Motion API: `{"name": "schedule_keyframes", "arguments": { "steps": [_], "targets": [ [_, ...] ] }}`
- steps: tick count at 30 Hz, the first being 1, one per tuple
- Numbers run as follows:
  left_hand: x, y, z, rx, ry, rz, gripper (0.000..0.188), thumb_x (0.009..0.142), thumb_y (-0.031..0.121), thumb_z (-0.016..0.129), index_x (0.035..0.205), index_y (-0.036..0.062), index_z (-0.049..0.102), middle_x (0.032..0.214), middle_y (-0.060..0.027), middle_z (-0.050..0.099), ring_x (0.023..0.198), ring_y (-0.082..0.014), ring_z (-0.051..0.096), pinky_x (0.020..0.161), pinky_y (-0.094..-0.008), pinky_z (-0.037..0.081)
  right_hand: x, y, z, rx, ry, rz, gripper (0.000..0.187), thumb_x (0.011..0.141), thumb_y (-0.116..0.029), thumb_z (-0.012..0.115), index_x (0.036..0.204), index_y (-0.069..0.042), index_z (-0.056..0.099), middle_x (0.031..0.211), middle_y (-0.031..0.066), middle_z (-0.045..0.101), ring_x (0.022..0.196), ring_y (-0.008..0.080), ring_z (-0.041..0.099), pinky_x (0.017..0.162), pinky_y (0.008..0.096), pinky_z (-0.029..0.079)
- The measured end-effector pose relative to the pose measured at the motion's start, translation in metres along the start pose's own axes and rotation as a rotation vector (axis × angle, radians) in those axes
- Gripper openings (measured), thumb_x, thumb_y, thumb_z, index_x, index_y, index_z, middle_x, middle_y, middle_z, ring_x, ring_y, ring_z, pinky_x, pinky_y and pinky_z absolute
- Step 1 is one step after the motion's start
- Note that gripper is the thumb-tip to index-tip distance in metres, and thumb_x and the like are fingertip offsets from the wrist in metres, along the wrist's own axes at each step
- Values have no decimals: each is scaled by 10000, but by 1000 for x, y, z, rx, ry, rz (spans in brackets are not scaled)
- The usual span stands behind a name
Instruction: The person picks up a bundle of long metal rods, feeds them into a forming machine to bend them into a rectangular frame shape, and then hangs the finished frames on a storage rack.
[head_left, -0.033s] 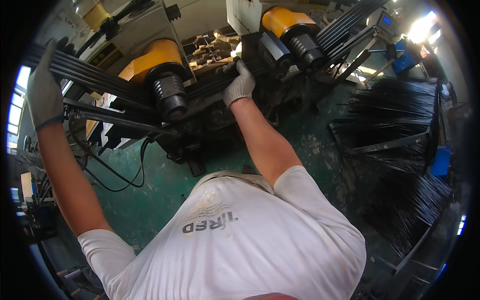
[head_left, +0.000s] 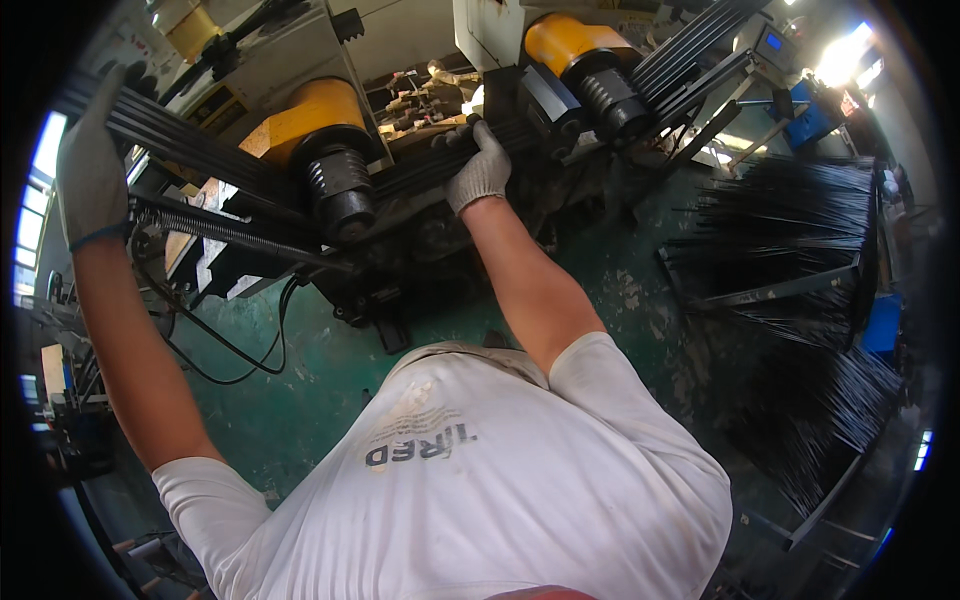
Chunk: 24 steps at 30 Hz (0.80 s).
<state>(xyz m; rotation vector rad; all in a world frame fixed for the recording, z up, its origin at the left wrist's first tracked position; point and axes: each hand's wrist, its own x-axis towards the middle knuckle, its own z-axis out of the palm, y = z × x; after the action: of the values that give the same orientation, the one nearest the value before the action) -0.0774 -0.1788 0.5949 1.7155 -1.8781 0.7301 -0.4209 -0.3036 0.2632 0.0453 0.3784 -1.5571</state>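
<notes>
A bundle of long dark metal rods (head_left: 200,150) lies across a bending machine, running from the far left up to the top right. My left hand (head_left: 88,170), in a grey knit glove, is laid over the bundle's left end with the fingers stretched along it. My right hand (head_left: 478,172), also gloved, grips the rods in the middle, between the machine's two ribbed black rollers. The left roller (head_left: 338,185) sits under a yellow housing (head_left: 318,110). A second yellow housing (head_left: 562,42) stands over the right roller.
A long coil spring (head_left: 225,230) and a black cable (head_left: 230,360) hang below the bundle at left. Racks with several dark rods (head_left: 800,260) fill the right side. The floor (head_left: 300,410) is worn green. A blue box (head_left: 812,118) stands at top right.
</notes>
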Motion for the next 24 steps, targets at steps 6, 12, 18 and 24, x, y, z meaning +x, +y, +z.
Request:
{"name": "schedule_keyframes", "arguments": {
  "steps": [6,12,18,24],
  "targets": [
    [52,52,24,333,35,264,360,1094,62,483,1419,113,630,1192,-134,767,1101,-218,747,981,-340,580,57,-43,-38,-78,119,40,410,994,-168,750,1383,-57,682,1297,57,702,1122,235,668,1036,391,510],
    [58,63,32,458,45,331,288,1071,104,517,1325,121,653,1118,-111,760,1031,-202,739,914,-329,567,41,-40,-23,-149,19,-79,117,1092,-145,601,1052,-81,690,882,52,647,826,266,651,905,555,596],
    [63,69,29,560,72,358,222,1048,145,551,1230,128,677,1044,-88,753,961,-186,731,847,-319,554,41,-40,-24,-149,30,-96,93,1075,-145,637,1073,-71,693,875,58,659,792,273,664,888,560,606],
    [70,81,24,706,117,397,168,1025,187,585,1136,136,700,970,-64,745,890,-171,723,779,-308,541,46,-39,-25,-167,77,-135,100,1057,-135,660,1102,-53,698,876,67,658,759,280,662,820,554,620]
  ]
}}
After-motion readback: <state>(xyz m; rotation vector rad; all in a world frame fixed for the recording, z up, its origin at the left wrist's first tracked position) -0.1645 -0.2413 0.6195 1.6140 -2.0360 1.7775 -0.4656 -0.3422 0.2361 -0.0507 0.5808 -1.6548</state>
